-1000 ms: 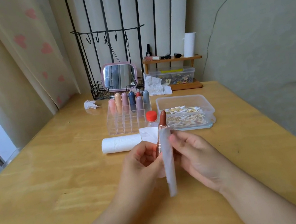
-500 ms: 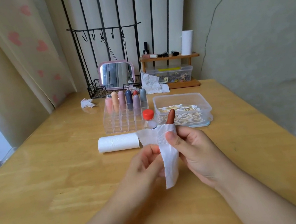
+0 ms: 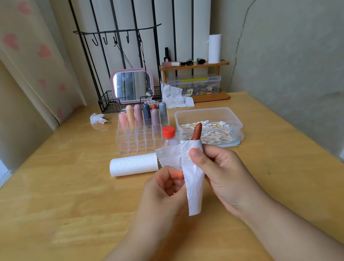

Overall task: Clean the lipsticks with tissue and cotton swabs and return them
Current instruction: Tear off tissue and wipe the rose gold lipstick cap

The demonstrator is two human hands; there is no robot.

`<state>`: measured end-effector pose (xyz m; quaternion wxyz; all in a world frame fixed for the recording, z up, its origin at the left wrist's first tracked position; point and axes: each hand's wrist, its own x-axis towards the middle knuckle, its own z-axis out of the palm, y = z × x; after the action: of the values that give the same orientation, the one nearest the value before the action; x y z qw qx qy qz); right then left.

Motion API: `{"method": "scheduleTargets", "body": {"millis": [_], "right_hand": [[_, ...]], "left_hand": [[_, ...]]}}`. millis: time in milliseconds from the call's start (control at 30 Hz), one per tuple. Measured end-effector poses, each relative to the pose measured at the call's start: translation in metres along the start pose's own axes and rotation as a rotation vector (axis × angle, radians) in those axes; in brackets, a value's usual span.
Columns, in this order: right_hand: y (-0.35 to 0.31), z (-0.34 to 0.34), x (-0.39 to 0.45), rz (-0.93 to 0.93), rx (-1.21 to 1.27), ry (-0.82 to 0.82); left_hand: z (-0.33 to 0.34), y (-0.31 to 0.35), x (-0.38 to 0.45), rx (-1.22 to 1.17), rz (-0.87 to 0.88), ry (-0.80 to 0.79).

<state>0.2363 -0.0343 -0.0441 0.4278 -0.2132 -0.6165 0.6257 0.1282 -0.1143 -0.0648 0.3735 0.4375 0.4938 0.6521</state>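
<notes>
The right hand [image 3: 223,174] clamped a white tissue strip [image 3: 194,185] around the uncapped reddish-brown lipstick [image 3: 196,131]. The left hand [image 3: 163,192] pinched the tissue's left edge, over bare wooden table [image 3: 67,214].

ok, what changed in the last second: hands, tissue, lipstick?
The tissue, a flat strip in front of the lipstick a second ago, is now wrapped round its tube, with the right hand thumb pressing it on. The left hand holds the base as before. Organizer, tissue roll and swab box haven't moved.
</notes>
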Motion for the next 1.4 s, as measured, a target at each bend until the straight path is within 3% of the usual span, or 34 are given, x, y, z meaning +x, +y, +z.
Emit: {"method": "scheduleTargets", "body": {"millis": [200, 500, 733, 1067, 1400], "right_hand": [[-0.008, -0.003, -0.002, 0.065, 0.035, -0.007], [-0.004, -0.002, 0.0, 0.026, 0.089, 0.018], [-0.008, -0.005, 0.0, 0.023, 0.111, -0.05], [-0.014, -0.001, -0.002, 0.043, 0.128, -0.009], [-0.01, 0.0, -0.001, -0.007, 0.138, -0.01]], "left_hand": [[0.0, -0.002, 0.002, -0.093, -0.14, -0.254], [0.0, -0.004, 0.001, 0.006, -0.078, -0.009], [-0.004, 0.001, 0.003, -0.144, -0.184, -0.204], [-0.004, -0.009, 0.003, -0.101, -0.151, -0.159], [0.0, 0.001, 0.001, -0.09, -0.044, -0.016]]}}
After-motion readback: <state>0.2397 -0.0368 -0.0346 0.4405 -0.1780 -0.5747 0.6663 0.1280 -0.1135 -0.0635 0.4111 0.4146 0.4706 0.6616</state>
